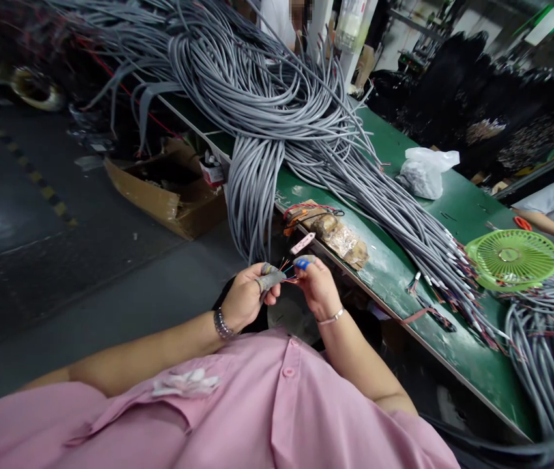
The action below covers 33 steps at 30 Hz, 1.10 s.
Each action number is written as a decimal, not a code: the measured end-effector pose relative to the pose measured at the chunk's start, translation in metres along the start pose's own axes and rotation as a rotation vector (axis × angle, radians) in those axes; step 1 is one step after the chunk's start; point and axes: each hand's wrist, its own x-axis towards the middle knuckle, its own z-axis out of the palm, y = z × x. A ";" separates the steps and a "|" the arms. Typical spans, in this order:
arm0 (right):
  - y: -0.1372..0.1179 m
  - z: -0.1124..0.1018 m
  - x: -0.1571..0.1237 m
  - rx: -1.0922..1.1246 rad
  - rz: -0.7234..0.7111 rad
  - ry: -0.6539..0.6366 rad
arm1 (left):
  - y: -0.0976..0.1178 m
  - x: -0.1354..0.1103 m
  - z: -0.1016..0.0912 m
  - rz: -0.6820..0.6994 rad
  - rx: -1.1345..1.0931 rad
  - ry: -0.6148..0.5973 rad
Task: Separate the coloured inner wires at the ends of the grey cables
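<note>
Holding thin coloured wires (pixel 289 280) before the pink shirt (pixel 257 404), the left hand (pixel 250 293) pinches them, and the right hand (pixel 317 286) pinches at their other side. The wires are already fanned apart, so this piece seems partway done. Many grey cables (pixel 267 120) lie on the green table (pixel 472 195); wrapped cardboard (pixel 340 238) crowds its near edge.

1. Thin wires (pixel 287 269): a small bunch with orange, reddish and teal strands showing; finer detail is too small to tell.
2. The strands are spread apart, some orange tips pointing far.
3. They span the gap between left hand (pixel 250 293) and right hand (pixel 319 286).
</note>
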 end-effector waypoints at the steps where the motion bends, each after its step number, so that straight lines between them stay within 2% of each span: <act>1: -0.003 -0.003 0.001 0.049 0.007 0.025 | 0.000 0.000 -0.001 0.003 -0.004 0.004; 4: -0.010 -0.010 0.000 0.058 0.058 -0.021 | -0.001 0.000 -0.003 0.018 -0.002 0.012; 7: -0.010 -0.009 -0.007 -0.112 0.104 -0.145 | -0.002 -0.001 -0.004 0.025 0.012 0.016; 10: -0.004 -0.003 -0.012 -0.270 -0.030 -0.215 | -0.001 -0.002 -0.003 0.012 0.053 -0.029; 13: -0.006 0.000 -0.014 -0.362 -0.132 -0.305 | 0.003 -0.003 -0.003 -0.066 0.175 -0.191; 16: -0.017 0.000 -0.017 -0.582 -0.271 -0.455 | 0.009 -0.002 -0.004 -0.169 0.317 -0.365; 19: -0.022 0.000 -0.020 -0.726 -0.417 -0.530 | 0.015 0.000 -0.006 -0.246 0.351 -0.435; 20: -0.021 0.000 -0.020 -0.718 -0.431 -0.509 | 0.016 0.001 -0.006 -0.263 0.329 -0.429; 22: -0.014 -0.001 -0.019 -0.627 -0.423 -0.388 | 0.016 0.001 -0.006 -0.281 0.260 -0.386; 25: 0.001 -0.008 -0.015 -0.388 -0.303 -0.200 | 0.014 0.001 -0.004 -0.255 0.153 -0.292; 29: 0.013 -0.018 -0.016 -0.155 -0.093 -0.211 | 0.009 0.001 -0.001 -0.174 0.070 -0.196; 33: 0.013 -0.017 -0.021 -0.186 -0.146 -0.180 | 0.005 0.001 -0.001 -0.161 0.124 -0.184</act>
